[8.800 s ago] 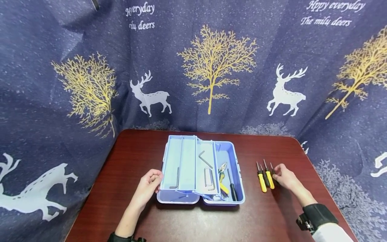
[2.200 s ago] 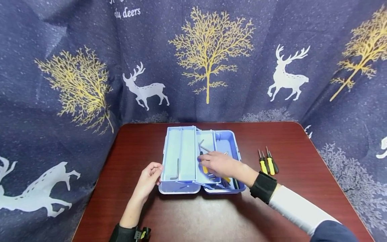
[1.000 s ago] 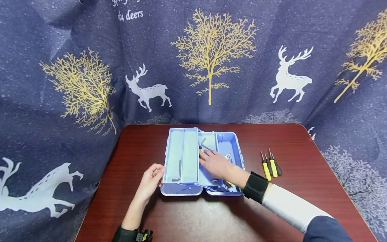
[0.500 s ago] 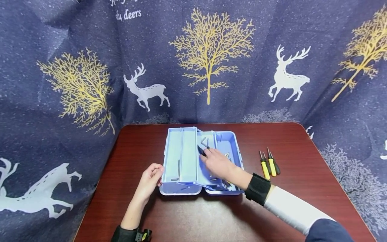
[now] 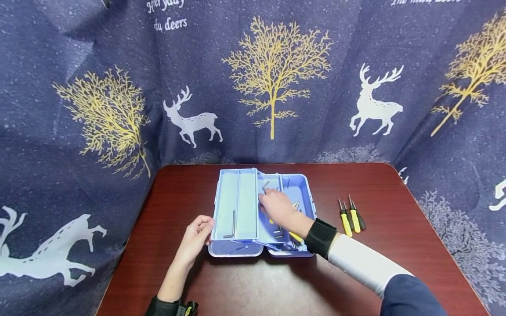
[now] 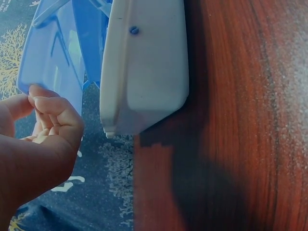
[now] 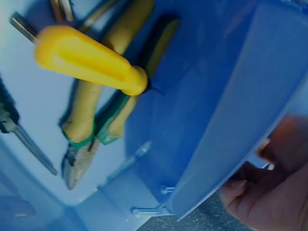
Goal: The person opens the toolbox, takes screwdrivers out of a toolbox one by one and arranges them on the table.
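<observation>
A blue cantilever toolbox stands unfolded on the table. My left hand pinches the outer edge of its left tray between thumb and fingertips. My right hand is down in the middle tray, fingers bent; what lies under them is hidden. A bit of yellow shows below that hand. One hex key lies in the left tray, another just beyond my right fingers. In the right wrist view, green-and-yellow pliers lie in the deep compartment beneath a yellow handle.
Several yellow and black screwdrivers lie side by side on the brown table, right of the toolbox. A dark blue curtain with deer and trees hangs behind the table.
My right hand has gone from beside the screwdrivers into the middle tray. Half a second ago a black part showed at its fingertips; now that is hidden. My left hand keeps its hold.
</observation>
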Available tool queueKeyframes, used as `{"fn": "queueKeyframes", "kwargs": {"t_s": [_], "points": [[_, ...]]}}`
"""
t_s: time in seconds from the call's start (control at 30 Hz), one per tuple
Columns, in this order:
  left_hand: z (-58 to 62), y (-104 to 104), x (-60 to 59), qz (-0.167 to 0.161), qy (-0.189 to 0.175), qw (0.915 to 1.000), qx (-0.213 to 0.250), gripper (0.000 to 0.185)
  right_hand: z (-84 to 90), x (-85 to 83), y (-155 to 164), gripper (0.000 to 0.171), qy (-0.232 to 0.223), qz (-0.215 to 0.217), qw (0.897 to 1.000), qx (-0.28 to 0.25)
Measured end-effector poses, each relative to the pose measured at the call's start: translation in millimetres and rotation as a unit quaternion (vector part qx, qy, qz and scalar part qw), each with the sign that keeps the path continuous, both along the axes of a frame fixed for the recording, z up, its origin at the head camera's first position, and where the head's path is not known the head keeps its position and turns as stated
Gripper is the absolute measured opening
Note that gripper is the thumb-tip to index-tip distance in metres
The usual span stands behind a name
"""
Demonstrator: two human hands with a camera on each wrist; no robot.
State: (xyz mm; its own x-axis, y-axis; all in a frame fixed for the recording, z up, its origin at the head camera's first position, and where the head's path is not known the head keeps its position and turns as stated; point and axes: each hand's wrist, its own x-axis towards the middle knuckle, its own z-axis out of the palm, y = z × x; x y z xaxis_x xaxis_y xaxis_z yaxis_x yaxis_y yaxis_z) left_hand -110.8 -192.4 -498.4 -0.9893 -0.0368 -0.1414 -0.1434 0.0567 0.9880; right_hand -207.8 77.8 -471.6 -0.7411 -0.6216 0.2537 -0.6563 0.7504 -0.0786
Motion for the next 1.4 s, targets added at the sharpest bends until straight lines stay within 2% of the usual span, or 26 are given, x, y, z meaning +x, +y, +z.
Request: {"fn": "queueKeyframes", "kwargs": {"t_s": [0.17,0.37,0.53,0.73,0.87,1.03,1.27,1.4], "points": [[-0.1,3,0.6,-0.007,0.002,1.0,0.002,0.015,1.6,0.8,1,0.022,-0.041,-0.036,0.998,-0.03],[-1.0,4,1.3,-0.011,0.002,0.9999,0.008,0.014,-0.3,-1.2,11,0.017,-0.088,-0.022,0.993,-0.081],[0.1,4,0.6,-0.01,0.003,0.9999,0.006,0.013,7.2,-2.4,21,0.006,-0.092,-0.007,0.99,-0.106],[0.8,4,-1.2,-0.006,0.003,1.0,-0.001,0.017,19.5,2.3,40,0.011,-0.087,-0.026,0.99,-0.107],[-1.2,5,1.4,0.002,-0.001,1.0,-0.002,0.017,24.8,10.6,57,0.008,-0.087,-0.052,0.989,-0.107],[-1.6,5,3.6,0.007,-0.005,0.9999,-0.006,0.015,28.8,18.7,90,0.007,-0.08,-0.097,0.983,-0.132],[1.5,3,-0.8,0.013,0.018,0.9996,-0.018,0.013,38.7,23.2,154,0.017,-0.108,-0.185,0.963,-0.161],[2.2,3,-3.5,0.015,0.023,0.9994,-0.021,0.013,35.7,27.7,196,0.02,-0.127,-0.227,0.952,-0.16]]}}
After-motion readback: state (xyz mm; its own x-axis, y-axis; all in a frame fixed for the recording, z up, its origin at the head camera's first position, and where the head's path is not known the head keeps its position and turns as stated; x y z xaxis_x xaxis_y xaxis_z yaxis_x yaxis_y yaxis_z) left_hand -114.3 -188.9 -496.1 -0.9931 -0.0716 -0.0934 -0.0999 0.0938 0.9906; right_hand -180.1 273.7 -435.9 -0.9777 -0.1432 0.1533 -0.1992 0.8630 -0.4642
